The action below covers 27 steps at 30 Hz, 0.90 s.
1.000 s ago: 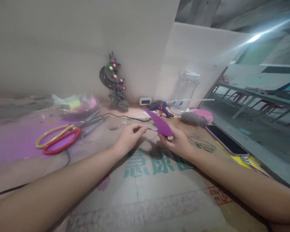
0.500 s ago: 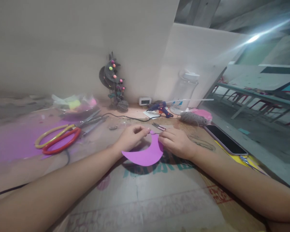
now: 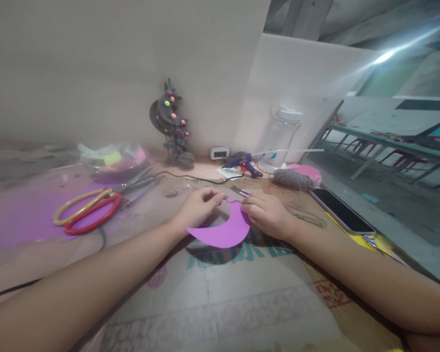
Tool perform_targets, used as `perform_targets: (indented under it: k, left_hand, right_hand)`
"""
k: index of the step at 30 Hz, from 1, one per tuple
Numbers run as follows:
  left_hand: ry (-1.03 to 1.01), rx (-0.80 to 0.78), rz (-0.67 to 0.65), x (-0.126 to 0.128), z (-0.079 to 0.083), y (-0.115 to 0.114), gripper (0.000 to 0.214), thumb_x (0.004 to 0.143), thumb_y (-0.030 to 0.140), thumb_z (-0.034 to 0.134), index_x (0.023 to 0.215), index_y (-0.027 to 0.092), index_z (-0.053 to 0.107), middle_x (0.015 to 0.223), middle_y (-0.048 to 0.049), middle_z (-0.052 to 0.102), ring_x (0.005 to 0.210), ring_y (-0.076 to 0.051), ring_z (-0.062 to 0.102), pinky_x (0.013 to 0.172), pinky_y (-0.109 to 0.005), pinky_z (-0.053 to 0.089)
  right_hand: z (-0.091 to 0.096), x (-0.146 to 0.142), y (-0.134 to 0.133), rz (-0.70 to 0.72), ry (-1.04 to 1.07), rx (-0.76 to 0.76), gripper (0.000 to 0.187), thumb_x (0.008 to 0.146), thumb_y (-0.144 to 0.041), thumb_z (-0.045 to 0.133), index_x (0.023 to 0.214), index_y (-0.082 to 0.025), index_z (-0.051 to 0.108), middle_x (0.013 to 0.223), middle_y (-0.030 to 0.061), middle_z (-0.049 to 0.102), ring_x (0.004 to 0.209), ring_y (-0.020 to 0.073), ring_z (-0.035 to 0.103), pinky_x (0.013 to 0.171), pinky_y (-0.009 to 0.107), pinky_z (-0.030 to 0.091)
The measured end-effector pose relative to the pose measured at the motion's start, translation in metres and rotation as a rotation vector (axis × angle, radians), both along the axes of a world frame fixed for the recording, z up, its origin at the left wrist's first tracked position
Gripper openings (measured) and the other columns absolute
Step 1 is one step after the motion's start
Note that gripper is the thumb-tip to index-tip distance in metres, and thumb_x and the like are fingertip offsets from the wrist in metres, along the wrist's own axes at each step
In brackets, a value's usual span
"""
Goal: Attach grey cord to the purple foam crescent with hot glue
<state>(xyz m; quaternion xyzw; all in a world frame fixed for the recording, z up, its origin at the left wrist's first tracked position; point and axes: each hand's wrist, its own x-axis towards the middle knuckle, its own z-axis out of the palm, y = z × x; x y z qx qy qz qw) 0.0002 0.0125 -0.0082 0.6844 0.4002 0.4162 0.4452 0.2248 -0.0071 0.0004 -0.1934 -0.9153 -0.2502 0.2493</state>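
Note:
A purple crescent-moon cutout (image 3: 223, 234), seemingly paper or foam sheet, is held just above the table. My right hand (image 3: 266, 212) is closed on its right edge near the upper tip. At that tip, my left hand (image 3: 201, 208) pinches the end of a thin dark strand, which looks like grey yarn and runs across the tip towards my right fingers. Small pointed metal snips or tweezers (image 3: 241, 191) lie just beyond the hands. Loose grey yarn (image 3: 308, 217) lies right of my right hand.
Scissors with red and yellow handles (image 3: 93, 212) lie left on purple sheet. Behind stand a glue gun (image 3: 244, 164), a small clock (image 3: 220, 153), a clear bottle (image 3: 278, 139) and a grey moon ornament (image 3: 170, 122). A yarn ball (image 3: 293, 179) and phone (image 3: 342, 211) are right.
The crescent has shifted slightly right and up, its lower curve tilting. My left fingers have moved slightly left from the tip, and the dark strand shows more between the hands.

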Motion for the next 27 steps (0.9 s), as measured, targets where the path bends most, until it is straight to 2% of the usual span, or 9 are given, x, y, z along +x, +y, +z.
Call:
perform_targets:
  k: [7,10,12,14,16,18,21,24,27]
  left_hand:
    - [-0.018,0.014,0.007,-0.001,0.002,-0.001,0.027,0.079,0.042,0.058,0.075,0.015,0.060,0.069,-0.0001,0.061,0.065,-0.013,0.054,0.063,-0.024,0.041]
    - [-0.059,-0.012,0.029,0.000,0.000,-0.002,0.024,0.078,0.038,0.059,0.072,0.015,0.058,0.064,0.0016,0.057,0.059,-0.011,0.051,0.057,-0.022,0.039]
    - [-0.063,-0.062,0.036,0.001,-0.001,-0.003,0.025,0.078,0.040,0.058,0.074,0.016,0.057,0.062,0.0022,0.055,0.053,-0.010,0.047,0.051,-0.021,0.036]
    - [-0.070,-0.109,0.019,0.001,-0.001,-0.004,0.027,0.079,0.043,0.058,0.076,0.016,0.057,0.062,0.0021,0.055,0.050,-0.010,0.045,0.046,-0.020,0.033]
    - [-0.076,-0.121,0.021,0.001,0.000,-0.005,0.028,0.079,0.044,0.057,0.075,0.017,0.056,0.061,0.0024,0.053,0.050,-0.009,0.045,0.044,-0.019,0.033]
    - [-0.062,-0.108,0.036,0.001,0.002,-0.006,0.027,0.080,0.043,0.057,0.074,0.017,0.055,0.059,0.0033,0.050,0.048,-0.009,0.043,0.042,-0.018,0.032]
    - [-0.029,-0.125,0.052,0.002,0.004,-0.008,0.026,0.080,0.043,0.055,0.073,0.018,0.053,0.054,0.0050,0.045,0.044,-0.008,0.039,0.037,-0.018,0.028]
    - [-0.012,-0.149,0.061,0.003,0.007,-0.009,0.024,0.081,0.042,0.054,0.073,0.019,0.053,0.053,0.0052,0.044,0.042,-0.008,0.038,0.035,-0.018,0.026]
    - [-0.012,-0.138,0.067,0.003,0.008,-0.010,0.024,0.080,0.040,0.055,0.071,0.019,0.053,0.054,0.0049,0.045,0.043,-0.008,0.038,0.036,-0.017,0.027]
  right_hand:
    - [0.003,-0.001,-0.001,-0.035,-0.032,-0.032,0.013,0.088,-0.012,0.045,0.087,-0.018,0.057,0.080,0.0053,0.064,0.072,0.0157,0.052,0.067,0.028,0.039]
    - [0.013,0.003,0.004,-0.149,0.083,-0.081,0.012,0.083,-0.013,0.048,0.089,-0.018,0.057,0.079,0.0053,0.064,0.074,0.0173,0.054,0.067,0.029,0.041]
    - [0.020,0.007,0.011,-0.319,0.259,-0.170,0.014,0.082,-0.013,0.048,0.090,-0.018,0.058,0.080,0.0056,0.064,0.073,0.0175,0.056,0.067,0.029,0.042]
    - [0.023,0.010,0.021,-0.497,0.384,-0.341,0.016,0.084,-0.017,0.048,0.096,-0.017,0.060,0.085,0.0063,0.066,0.073,0.0171,0.058,0.067,0.029,0.044]
    - [0.022,0.014,0.030,-0.589,0.366,-0.522,0.021,0.087,-0.025,0.051,0.103,-0.016,0.062,0.092,0.0073,0.068,0.075,0.0177,0.061,0.069,0.029,0.045]
    - [0.017,0.015,0.035,-0.591,0.263,-0.600,0.028,0.087,-0.034,0.056,0.107,-0.017,0.064,0.098,0.0086,0.069,0.083,0.0202,0.062,0.074,0.031,0.046]
    - [0.011,0.016,0.038,-0.549,0.110,-0.553,0.028,0.085,-0.039,0.060,0.102,-0.018,0.069,0.100,0.0097,0.069,0.093,0.0232,0.061,0.081,0.033,0.046]
    - [0.007,0.013,0.038,-0.552,0.053,-0.504,0.020,0.086,-0.030,0.057,0.093,-0.018,0.072,0.096,0.0094,0.069,0.091,0.0216,0.062,0.080,0.031,0.046]
    - [0.007,0.010,0.039,-0.571,0.063,-0.479,0.020,0.088,-0.022,0.051,0.088,-0.016,0.071,0.091,0.0098,0.070,0.088,0.0206,0.062,0.080,0.029,0.044]
